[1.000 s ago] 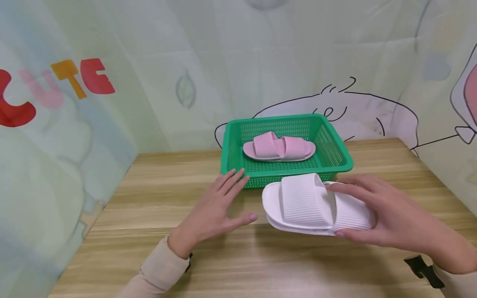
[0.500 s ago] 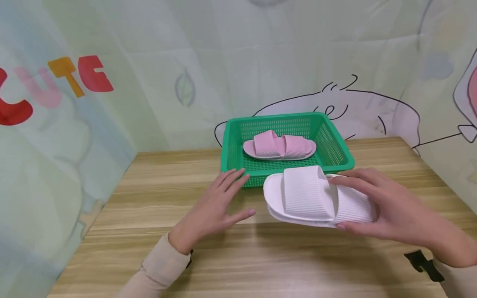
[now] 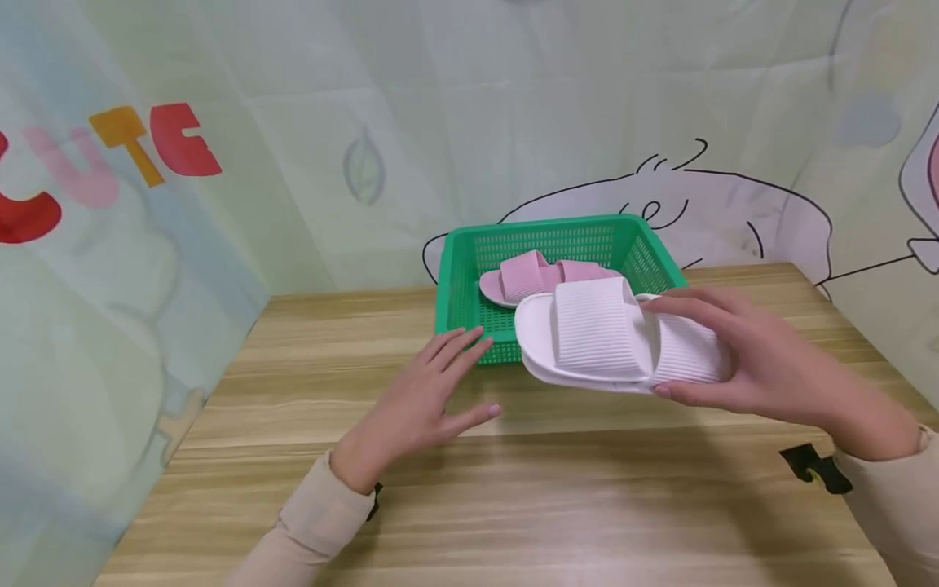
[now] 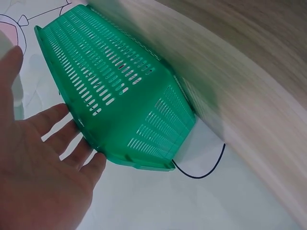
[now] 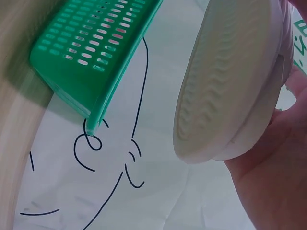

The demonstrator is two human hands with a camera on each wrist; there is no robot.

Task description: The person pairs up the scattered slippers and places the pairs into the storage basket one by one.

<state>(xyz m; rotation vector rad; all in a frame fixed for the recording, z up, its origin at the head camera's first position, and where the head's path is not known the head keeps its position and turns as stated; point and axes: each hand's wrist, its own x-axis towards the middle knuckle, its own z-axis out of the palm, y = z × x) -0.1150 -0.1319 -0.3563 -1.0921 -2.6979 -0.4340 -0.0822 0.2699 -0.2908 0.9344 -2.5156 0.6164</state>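
Observation:
My right hand point(image 3: 763, 363) grips a pair of white slippers point(image 3: 594, 330) by one end, thumb below and fingers above. The slippers are fitted together and hang over the front of a green plastic basket point(image 3: 456, 285), hiding part of its front side. In the right wrist view the ridged sole of the white slippers point(image 5: 216, 81) shows, apart from the basket. A pair of pink slippers point(image 3: 519, 277) lies inside the basket, partly hidden. My left hand point(image 3: 414, 408) is spread with straight fingers at the basket's front left corner; its fingertips appear to touch the rim in the left wrist view.
The basket stands on a wood-grain table point(image 3: 352, 350), close to its back edge. Behind and beside the table hangs a printed curtain point(image 3: 308, 155) with cartoon drawings and coloured letters.
My right hand has lifted the white slippers up and towards the basket, so that they now cover its front rim and part of the pink slippers. My left hand stays at the corner.

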